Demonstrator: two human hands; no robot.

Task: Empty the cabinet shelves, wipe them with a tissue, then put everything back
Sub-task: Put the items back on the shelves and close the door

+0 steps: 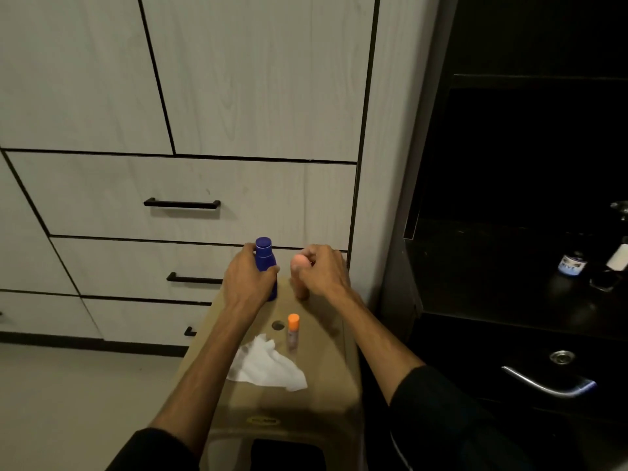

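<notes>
Pale drawers (190, 195) with black handles ahead of me; tan stool (306, 399) below; grey floor (85, 385) left.

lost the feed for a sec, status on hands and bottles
Left hand grips blue bottle; right hand grips peach bottle. Both upright on stool. Tissue beside orange-capped tube.

Support: a tan plastic stool (316, 396), lower middle of the frame.
Far edge: a blue bottle (265, 263) and a peach-coloured bottle (300, 277), both upright.
Centre: a small orange-capped tube (293, 329), upright.
Near part: a crumpled white tissue (266, 367), just beside the tube.
</notes>
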